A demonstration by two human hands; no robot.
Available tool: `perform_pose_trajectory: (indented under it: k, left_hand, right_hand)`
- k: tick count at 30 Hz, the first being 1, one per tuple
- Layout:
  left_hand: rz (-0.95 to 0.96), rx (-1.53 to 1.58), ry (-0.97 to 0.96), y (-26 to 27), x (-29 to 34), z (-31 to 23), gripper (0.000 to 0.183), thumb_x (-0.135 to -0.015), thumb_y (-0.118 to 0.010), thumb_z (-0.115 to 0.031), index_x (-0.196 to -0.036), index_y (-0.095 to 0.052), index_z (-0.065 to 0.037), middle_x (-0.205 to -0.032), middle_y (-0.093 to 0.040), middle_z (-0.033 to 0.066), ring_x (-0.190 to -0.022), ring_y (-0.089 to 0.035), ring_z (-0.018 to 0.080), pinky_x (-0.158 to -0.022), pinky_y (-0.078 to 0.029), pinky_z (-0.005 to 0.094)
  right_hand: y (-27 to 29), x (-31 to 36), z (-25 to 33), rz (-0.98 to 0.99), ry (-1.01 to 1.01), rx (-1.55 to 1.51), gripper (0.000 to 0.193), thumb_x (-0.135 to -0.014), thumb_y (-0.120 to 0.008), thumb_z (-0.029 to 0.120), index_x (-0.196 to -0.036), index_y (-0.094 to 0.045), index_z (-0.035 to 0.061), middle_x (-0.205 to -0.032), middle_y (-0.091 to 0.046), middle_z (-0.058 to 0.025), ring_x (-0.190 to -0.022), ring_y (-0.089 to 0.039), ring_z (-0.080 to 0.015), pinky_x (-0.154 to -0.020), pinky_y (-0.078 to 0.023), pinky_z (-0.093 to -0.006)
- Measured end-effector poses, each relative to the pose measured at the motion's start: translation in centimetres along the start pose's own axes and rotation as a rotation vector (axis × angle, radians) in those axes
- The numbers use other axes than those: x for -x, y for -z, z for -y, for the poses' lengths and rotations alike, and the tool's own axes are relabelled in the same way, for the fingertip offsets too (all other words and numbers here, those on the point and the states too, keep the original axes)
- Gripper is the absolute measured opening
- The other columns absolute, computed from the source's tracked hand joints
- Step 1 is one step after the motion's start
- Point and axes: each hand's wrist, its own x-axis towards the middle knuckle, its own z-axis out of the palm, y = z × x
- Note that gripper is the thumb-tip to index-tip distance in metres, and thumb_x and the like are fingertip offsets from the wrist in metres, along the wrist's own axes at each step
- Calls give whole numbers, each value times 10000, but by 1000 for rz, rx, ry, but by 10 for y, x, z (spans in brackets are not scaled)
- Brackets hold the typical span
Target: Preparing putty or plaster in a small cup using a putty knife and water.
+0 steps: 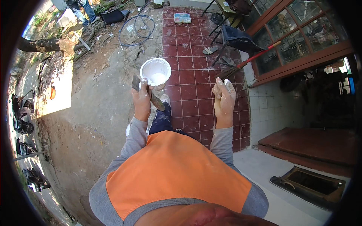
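My left hand point(141, 101) is closed round a putty knife point(157, 102). Its flat grey blade sticks out on the left of my thumb, and the handle end points down to the right. Just beyond the thumb is a white bucket point(155, 72) with white paste coating its inside. The thumb overlaps its rim; whether these fingers also carry the bucket, I cannot tell. Raised on the right, my right hand point(225, 98) has its fingers curled in, with white smears on the thumb and fingertips. No object shows in it.
Red floor tiles point(187, 91) border rough concrete point(102, 86). A broom point(250, 59) slants beside a dark chair point(241, 37) on the right, near a wooden-framed window point(296, 43). Farther off are sandals point(210, 50), a coiled hose point(137, 31) and another person's legs point(88, 12).
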Motion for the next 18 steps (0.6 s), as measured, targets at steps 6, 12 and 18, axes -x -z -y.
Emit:
perform_pose_trajectory:
  k: [6,12,18]
  left_hand:
    - [14,-27,93,-40,-121,42,125,-935,-564,-228,-885,-526,-120,-655,-490,-41,-496,-402,40,-439,-286,207]
    - [135,-86,86,-88,-276,20,156,-936,-557,-239,-853,-527,-111,-655,-485,-46,-510,-402,37,-439,-280,207]
    - [134,-72,-10,-125,-397,7,123,-958,-546,-169,-909,-538,-56,-758,-533,-32,-623,-469,29,-521,-378,177]
  right_hand:
    - [-24,-121,-19,-18,-88,16,373,-869,-603,-2,-612,-396,171,-574,-331,70,-513,-284,-43,-504,-242,-234]
    - [-80,-269,-12,-103,58,-23,341,-851,-558,-28,-622,-386,158,-576,-358,62,-523,-322,-42,-531,-279,-217]
    - [-106,-361,-41,-191,96,84,313,-856,-594,7,-665,-399,160,-632,-379,74,-563,-331,-25,-527,-275,-225]
